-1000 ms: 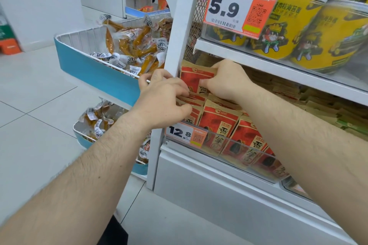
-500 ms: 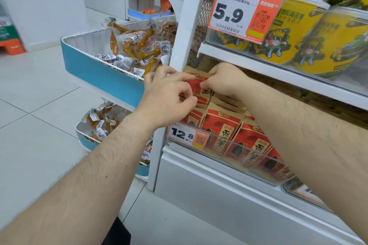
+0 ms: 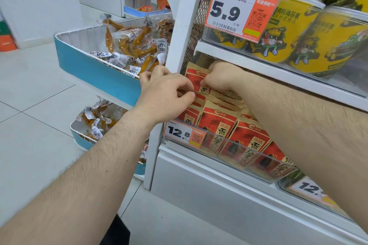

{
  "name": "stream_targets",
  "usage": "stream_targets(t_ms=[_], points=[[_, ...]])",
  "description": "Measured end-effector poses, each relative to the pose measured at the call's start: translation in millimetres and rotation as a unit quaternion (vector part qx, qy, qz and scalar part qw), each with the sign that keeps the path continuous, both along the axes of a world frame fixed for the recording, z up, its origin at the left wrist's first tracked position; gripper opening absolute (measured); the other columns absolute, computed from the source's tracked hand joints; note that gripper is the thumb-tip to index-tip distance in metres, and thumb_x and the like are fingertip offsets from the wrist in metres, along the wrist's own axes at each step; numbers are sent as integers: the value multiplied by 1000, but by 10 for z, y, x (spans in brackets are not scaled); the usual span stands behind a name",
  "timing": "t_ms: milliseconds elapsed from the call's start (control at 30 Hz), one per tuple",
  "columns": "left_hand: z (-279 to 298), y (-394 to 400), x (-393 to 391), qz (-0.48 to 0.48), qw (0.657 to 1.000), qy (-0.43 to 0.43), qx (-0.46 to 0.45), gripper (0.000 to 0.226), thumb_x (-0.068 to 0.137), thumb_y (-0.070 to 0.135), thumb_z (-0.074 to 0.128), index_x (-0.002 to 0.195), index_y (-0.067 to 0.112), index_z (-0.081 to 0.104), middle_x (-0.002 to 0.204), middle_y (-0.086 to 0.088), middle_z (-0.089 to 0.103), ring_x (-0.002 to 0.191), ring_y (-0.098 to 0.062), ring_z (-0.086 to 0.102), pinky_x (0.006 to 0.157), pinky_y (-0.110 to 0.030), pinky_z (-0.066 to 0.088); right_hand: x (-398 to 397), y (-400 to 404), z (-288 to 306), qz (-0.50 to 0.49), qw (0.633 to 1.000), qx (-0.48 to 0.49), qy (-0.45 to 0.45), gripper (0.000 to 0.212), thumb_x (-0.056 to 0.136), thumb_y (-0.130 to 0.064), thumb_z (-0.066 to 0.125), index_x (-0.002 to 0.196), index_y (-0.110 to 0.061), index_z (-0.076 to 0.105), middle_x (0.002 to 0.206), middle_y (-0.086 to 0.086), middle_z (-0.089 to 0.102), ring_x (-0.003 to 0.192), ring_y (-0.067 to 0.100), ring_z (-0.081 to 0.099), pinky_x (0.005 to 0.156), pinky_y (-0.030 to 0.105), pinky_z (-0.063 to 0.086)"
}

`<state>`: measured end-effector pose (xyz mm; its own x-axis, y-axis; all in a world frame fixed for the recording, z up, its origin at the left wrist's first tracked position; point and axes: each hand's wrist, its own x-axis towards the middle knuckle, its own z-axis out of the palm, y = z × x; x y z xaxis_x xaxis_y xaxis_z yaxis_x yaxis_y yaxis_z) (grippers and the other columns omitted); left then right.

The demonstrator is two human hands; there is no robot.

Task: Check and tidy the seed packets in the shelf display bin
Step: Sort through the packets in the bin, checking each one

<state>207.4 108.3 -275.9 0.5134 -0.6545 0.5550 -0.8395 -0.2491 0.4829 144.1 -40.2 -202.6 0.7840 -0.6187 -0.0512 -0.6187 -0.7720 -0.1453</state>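
Note:
Red and tan seed packets (image 3: 217, 123) stand in rows in the shelf display bin, behind its clear front lip (image 3: 249, 150). At the bin's left end one red seed packet (image 3: 194, 79) is raised above the rows. My left hand (image 3: 165, 93) pinches its left side with thumb and fingers. My right hand (image 3: 221, 77) reaches in under the upper shelf and pinches the packet's right edge. The lower part of that packet is hidden behind my hands.
A white shelf post (image 3: 179, 42) stands just left of the bin. Left of it hang two blue wire baskets (image 3: 95, 69) of wrapped snack sticks. Yellow tubs (image 3: 294, 32) fill the shelf above. Price tags 12.8 (image 3: 184, 134) and 5.9 (image 3: 239, 12) clip to the shelf fronts.
Both hands have lifted the raised red packet a little higher out of the rows; the camera has shifted slightly right and closer.

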Motion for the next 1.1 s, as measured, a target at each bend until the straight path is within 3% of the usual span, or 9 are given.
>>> stream_targets(t_ms=[133, 233, 433, 567, 733, 833, 900, 1000, 1100], points=[[-8, -32, 27, 1, 1000, 3, -18, 18, 83, 46, 47, 79, 36, 61, 109, 20, 64, 108, -8, 34, 87, -30, 13, -33, -14, -66, 38, 997, -7, -60, 47, 97, -27, 49, 142, -14, 47, 139, 6, 55, 123, 24, 53, 90, 24, 38], [-12, -55, 7, -3, 1000, -24, -3, 26, 85, 46, 46, 75, 35, 67, 108, 27, 64, 105, -6, 32, 83, -30, 11, -31, -18, -95, 61, 995, -15, -80, 39, 99, -20, 43, 136, -12, 52, 136, 7, 58, 120, 25, 55, 85, 23, 35], [-37, -86, 2, -19, 997, -46, 52, 29, 97, 42, 46, 95, 36, 75, 101, 34, 56, 104, -6, 29, 87, -32, 10, 8, -32, -117, 55, 995, -31, -72, 36, 100, -21, 44, 134, -15, 56, 134, 5, 59, 119, 25, 55, 88, 26, 41], [-20, -48, 14, -31, 994, -85, -65, 30, 92, 35, 50, 81, 28, 76, 92, 27, 64, 101, -12, 44, 84, -29, 11, 63, -47, -114, 35, 997, -44, -50, 37, 96, -18, 49, 131, -15, 59, 132, 3, 60, 118, 24, 56, 90, 29, 45], [197, 169, 30, -15, 957, -144, -250, 17, 90, 25, 63, 80, 17, 75, 92, 17, 65, 98, -14, 60, 94, -44, 31, 204, -96, -164, 62, 995, -59, 54, 10, 91, -16, 57, 85, -12, 63, 86, 3, 64, 73, 17, 58, 65, 30, 48], [315, 328, 28, -27, 936, -151, -316, 9, 84, 16, 73, 85, 8, 75, 98, 10, 63, 95, -16, 63, 89, -48, 47, 300, -112, -236, 74, 993, -71, 60, 12, 89, -28, 63, 89, -16, 67, 86, 2, 68, 70, 17, 62, 56, 27, 51], [348, 432, 52, -33, 923, -135, -358, 3, 84, 3, 70, 86, 5, 71, 95, 3, 63, 89, -16, 62, 80, -41, 53, 271, -72, -253, 71, 989, -122, 38, 10, 89, -24, 62, 86, -15, 65, 79, 3, 66, 66, 19, 61, 51, 27, 46], [387, 576, 91, -13, 901, -45, -432, 22, 83, -4, 61, 93, 15, 55, 94, 10, 58, 87, -10, 59, 77, -31, 51, 202, 23, -260, 106, 961, -254, -28, 9, 86, -17, 61, 94, -16, 58, 86, 3, 65, 71, 26, 61, 52, 30, 43], [386, 657, 115, 21, 893, -17, -448, 26, 83, -1, 55, 98, 19, 48, 94, 20, 52, 85, -8, 55, 75, -30, 48, 172, 180, -252, 164, 934, -317, 18, 15, 83, -17, 60, 98, -19, 62, 92, 7, 66, 85, 33, 66, 59, 34, 43]])
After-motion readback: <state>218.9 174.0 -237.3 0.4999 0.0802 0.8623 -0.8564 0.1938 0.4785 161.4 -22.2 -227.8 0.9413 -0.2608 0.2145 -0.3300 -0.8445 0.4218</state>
